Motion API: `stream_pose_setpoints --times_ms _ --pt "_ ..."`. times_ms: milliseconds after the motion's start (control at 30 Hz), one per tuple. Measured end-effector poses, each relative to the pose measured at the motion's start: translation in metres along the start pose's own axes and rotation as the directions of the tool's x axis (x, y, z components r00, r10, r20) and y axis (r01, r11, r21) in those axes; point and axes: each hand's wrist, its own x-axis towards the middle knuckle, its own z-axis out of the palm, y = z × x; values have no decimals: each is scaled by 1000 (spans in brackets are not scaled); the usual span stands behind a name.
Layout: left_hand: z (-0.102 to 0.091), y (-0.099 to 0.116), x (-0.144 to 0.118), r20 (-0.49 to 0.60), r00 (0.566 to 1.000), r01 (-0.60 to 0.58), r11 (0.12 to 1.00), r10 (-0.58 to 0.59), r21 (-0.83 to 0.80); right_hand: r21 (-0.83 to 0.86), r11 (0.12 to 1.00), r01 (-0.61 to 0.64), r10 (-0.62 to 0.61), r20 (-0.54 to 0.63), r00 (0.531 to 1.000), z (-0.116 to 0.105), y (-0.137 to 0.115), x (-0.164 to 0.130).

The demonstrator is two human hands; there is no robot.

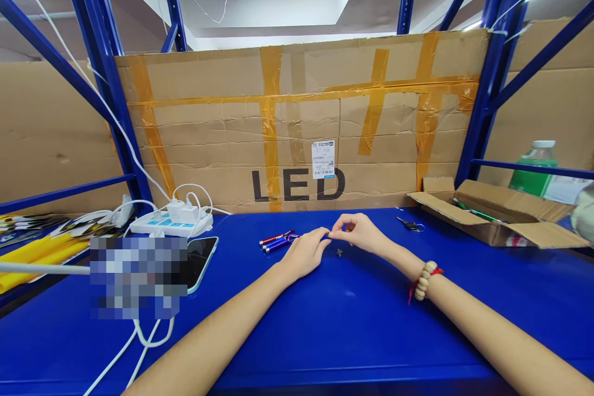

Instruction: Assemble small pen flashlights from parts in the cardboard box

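Observation:
My left hand (302,253) is closed in a pinch just above the blue tabletop (352,328). My right hand (360,232) meets it from the right, thumb and forefinger pinched together at the left hand's fingertips. Whatever sits between the fingers is too small and hidden to name. Below the right hand lies a tiny dark metallic piece (339,253). Left of the left hand are a slim red metallic tube (273,239) and a similar blue tube (277,245), side by side, their right ends close to the hand.
A phone (203,263) and a white power strip (153,223) with cables occupy the left. Small keys (410,224) lie behind my right wrist. An open cardboard box (492,232) holds a green pen. A taped cardboard sheet (208,154) closes the back between blue posts (485,80).

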Motion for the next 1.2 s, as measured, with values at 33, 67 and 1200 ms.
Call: stream_pose_setpoints --times_ms 33,67,1200 --pt "0 0 0 2 1000 0 1000 0 0 0 1000 1 -1 0 1000 0 0 0" --pt "0 0 0 3 1000 1 1000 -1 1 0 1000 2 -2 0 1000 0 0 0" --pt "-1 2 0 20 1000 15 1000 -14 -15 -5 1000 24 -23 19 1000 0 0 0"
